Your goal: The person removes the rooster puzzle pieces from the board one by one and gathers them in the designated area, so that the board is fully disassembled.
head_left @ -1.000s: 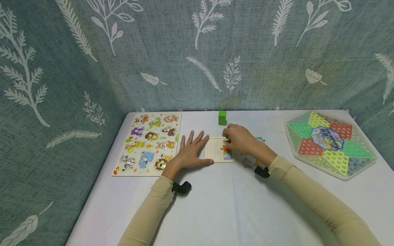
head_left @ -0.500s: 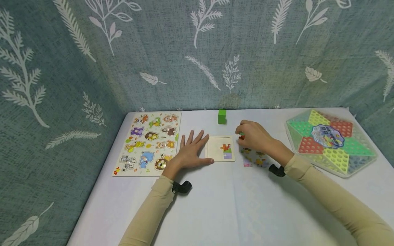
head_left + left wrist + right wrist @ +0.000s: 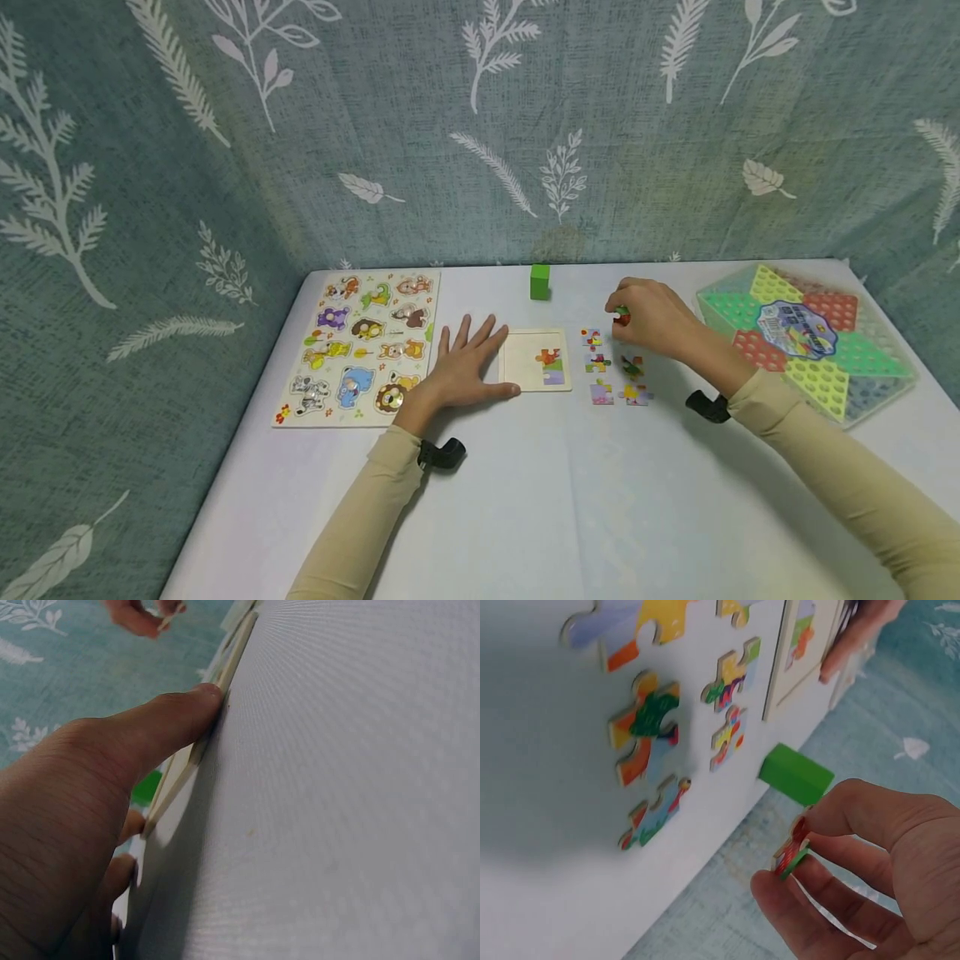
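My left hand [image 3: 471, 367] lies with fingers spread at the left side of a small wooden puzzle tray [image 3: 521, 358]. Its thumb presses on the tray's edge [image 3: 174, 787], as the left wrist view shows. Red, green and purple puzzle pieces [image 3: 552, 368] sit along the tray's right side. To the right of the tray, my right hand [image 3: 651, 315] is raised over the table and pinches a red and green puzzle piece [image 3: 790, 851] between thumb and fingers. Below and left of that hand, several loose puzzle pieces [image 3: 598, 363] lie in rough columns.
An animal peg puzzle board [image 3: 360, 350] lies on the left. A green block [image 3: 539, 282] stands behind the tray. A hexagonal Chinese checkers board [image 3: 806, 337] in yellow, red and green lies on the right. Patterned cloth [image 3: 420, 150] hangs behind the white table.
My right hand has lifted the red and green puzzle piece off the tray and carried it right, past the loose pieces. The left hand has stayed at the tray.
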`<state>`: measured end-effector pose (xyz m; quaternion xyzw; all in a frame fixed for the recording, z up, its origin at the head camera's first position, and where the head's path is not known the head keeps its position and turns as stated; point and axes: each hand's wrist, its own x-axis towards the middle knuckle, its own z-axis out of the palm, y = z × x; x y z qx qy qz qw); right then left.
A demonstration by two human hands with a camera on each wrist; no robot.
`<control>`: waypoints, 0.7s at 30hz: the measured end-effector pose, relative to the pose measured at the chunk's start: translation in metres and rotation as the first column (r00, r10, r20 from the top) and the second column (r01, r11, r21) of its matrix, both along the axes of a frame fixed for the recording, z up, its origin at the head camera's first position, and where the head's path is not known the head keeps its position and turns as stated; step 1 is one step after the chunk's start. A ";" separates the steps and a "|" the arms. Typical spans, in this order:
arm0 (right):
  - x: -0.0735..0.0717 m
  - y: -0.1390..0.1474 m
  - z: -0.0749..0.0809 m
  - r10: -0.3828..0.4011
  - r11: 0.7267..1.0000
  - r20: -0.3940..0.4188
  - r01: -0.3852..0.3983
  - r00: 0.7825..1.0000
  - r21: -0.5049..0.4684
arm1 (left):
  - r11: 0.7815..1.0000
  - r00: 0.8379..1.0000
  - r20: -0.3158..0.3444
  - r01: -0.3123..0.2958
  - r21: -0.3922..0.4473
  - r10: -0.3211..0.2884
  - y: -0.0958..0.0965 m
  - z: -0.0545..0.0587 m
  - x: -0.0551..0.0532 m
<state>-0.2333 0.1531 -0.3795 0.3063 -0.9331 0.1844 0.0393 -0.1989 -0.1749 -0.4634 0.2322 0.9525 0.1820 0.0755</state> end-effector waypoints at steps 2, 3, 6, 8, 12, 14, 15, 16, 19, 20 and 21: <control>-0.001 0.003 0.002 -0.008 1.000 0.004 0.008 1.000 0.003 | 1.000 1.000 0.001 0.000 0.005 0.000 0.000 0.001 0.000; -0.001 0.005 0.002 -0.014 1.000 0.006 0.014 1.000 0.009 | 1.000 1.000 0.001 -0.001 0.005 0.001 0.000 0.001 0.000; -0.003 0.011 0.001 -0.030 0.999 0.021 0.029 0.999 0.028 | 1.000 1.000 -0.002 -0.003 0.003 0.003 0.000 0.001 0.000; -0.004 0.016 0.000 -0.038 0.998 0.035 0.037 0.999 0.041 | 1.000 1.000 -0.005 -0.002 0.005 0.002 0.000 0.000 0.000; -0.006 0.026 -0.003 -0.045 0.997 0.052 0.042 0.998 0.060 | 1.000 1.000 -0.003 -0.004 0.003 0.004 0.001 0.000 0.000; -0.006 0.030 -0.004 -0.048 0.997 0.056 0.044 0.997 0.065 | 1.000 1.000 -0.002 -0.005 -0.004 0.005 0.001 0.000 0.000; -0.006 0.032 -0.005 -0.049 0.997 0.057 0.045 0.997 0.067 | 1.000 1.000 -0.001 -0.006 -0.008 0.006 0.001 -0.001 0.000; -0.006 0.034 -0.006 -0.053 0.996 0.061 0.048 0.997 0.070 | 1.000 1.000 -0.002 -0.005 -0.010 0.005 0.001 0.000 0.000; -0.006 0.039 -0.007 -0.072 0.995 0.075 0.066 0.995 0.079 | 1.000 1.000 -0.003 -0.006 -0.013 0.006 0.001 0.000 0.000; -0.007 0.040 -0.008 -0.077 0.994 0.078 0.070 0.994 0.085 | 1.000 1.000 -0.004 -0.006 -0.013 0.006 0.001 0.000 0.000; -0.007 0.042 -0.009 -0.084 0.993 0.082 0.077 0.993 0.090 | 1.000 1.000 -0.005 -0.005 -0.012 0.005 0.001 0.000 0.000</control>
